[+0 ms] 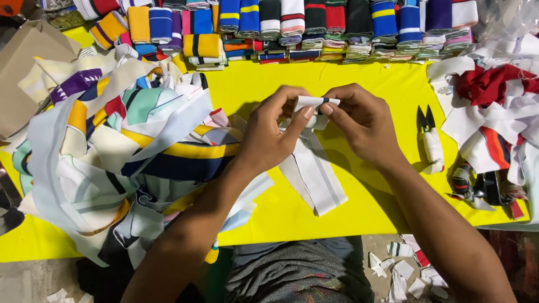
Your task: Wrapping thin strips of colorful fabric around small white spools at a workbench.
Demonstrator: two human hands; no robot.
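Both of my hands meet over the middle of a yellow table (pixel 359 84). My left hand (pixel 272 132) and my right hand (pixel 362 120) pinch the folded top end of a white ribbed fabric strip (pixel 317 174) with a thin dark stripe. The strip's top is folded over between my fingertips, and its long end hangs down onto the table toward me. A small pair of thread snips (pixel 429 137) with a white wrapped handle lies just right of my right hand.
A big heap of loose striped fabric strips (pixel 112 146) covers the left side. Folded striped pieces in rows (pixel 314 28) line the far edge. A red and white fabric pile (pixel 494 106) sits at right. Scraps (pixel 404 269) litter the floor.
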